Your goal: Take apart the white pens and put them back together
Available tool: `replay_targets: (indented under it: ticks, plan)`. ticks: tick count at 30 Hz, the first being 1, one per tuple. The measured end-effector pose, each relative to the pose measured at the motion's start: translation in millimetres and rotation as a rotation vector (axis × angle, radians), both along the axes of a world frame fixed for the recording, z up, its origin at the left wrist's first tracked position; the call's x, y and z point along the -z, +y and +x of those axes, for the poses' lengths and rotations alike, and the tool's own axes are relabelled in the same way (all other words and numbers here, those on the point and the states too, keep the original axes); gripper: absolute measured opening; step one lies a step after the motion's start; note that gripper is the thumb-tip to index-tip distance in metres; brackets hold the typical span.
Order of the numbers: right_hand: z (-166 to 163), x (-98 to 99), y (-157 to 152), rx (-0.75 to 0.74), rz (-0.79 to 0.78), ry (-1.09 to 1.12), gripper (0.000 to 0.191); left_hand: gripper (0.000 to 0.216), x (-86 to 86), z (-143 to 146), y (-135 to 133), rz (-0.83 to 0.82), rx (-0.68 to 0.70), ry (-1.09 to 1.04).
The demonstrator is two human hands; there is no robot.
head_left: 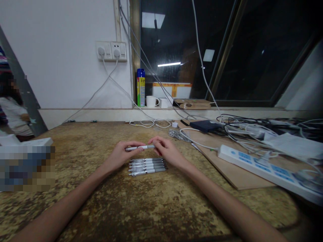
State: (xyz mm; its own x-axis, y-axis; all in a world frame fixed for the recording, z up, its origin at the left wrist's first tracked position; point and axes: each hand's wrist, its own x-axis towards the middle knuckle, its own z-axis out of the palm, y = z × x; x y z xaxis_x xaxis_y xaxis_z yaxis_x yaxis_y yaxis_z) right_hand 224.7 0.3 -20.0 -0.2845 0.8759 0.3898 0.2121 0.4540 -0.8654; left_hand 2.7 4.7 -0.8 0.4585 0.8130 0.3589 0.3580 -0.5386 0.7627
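A white and grey pen [145, 147] is held level between my two hands, just above the worn table [141, 208]. My left hand [123, 152] has its fingers closed round the pen's left end. The fingertips of my right hand [163, 148] pinch its grey right end. Below the hands, several similar pens [147, 166] lie side by side in a row, their grey grips toward the right. Part of the held pen is covered by my fingers.
To the right, a white power strip [267, 171] lies across a brown board [242, 174] among tangled cables. A dark flat box [205, 126] sits behind. On the windowsill stand a spray can [141, 88] and a white mug [151, 101]. At far left is a person [13, 107].
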Motion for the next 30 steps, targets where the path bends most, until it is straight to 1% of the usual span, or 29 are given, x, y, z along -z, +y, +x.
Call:
replay_targets:
  ticks: [4, 6, 13, 18, 20, 23, 27, 30]
  plan:
    - [-0.1, -3.8, -1.9, 0.000, 0.050, 0.005, 0.021, 0.030, 0.6, 0.4, 0.4, 0.004, -0.009, -0.017]
    - [-0.6, -6.2, -3.6, -0.014, 0.058, 0.007, 0.019, 0.030, 1.3, 0.1, 1.5, 0.008, -0.002, -0.015]
    - [-2.1, -6.6, -6.0, -0.002, 0.038, -0.020, 0.025, 0.032, 3.1, -0.9, 4.4, 0.004, 0.006, 0.007]
    - [0.1, -7.0, -6.9, 0.018, 0.129, -0.104, 0.026, 0.031, 1.9, -1.4, 2.8, 0.023, 0.005, 0.033]
    - [1.4, -6.6, -6.1, 0.003, 0.140, -0.122, 0.028, 0.032, 1.2, -1.6, 1.5, 0.029, -0.013, 0.061]
    - [2.6, -4.0, -2.8, -0.034, 0.090, -0.088, 0.030, 0.035, -0.2, -1.8, 0.6, 0.008, -0.028, 0.084]
    - [2.7, 0.8, 4.4, -0.057, -0.019, 0.015, 0.033, 0.041, -2.2, -2.8, 3.8, -0.137, 0.003, 0.017]
    - [1.7, 1.4, 7.2, -0.064, -0.050, 0.107, 0.034, 0.045, -2.2, -3.3, 6.8, -0.196, 0.040, -0.052]
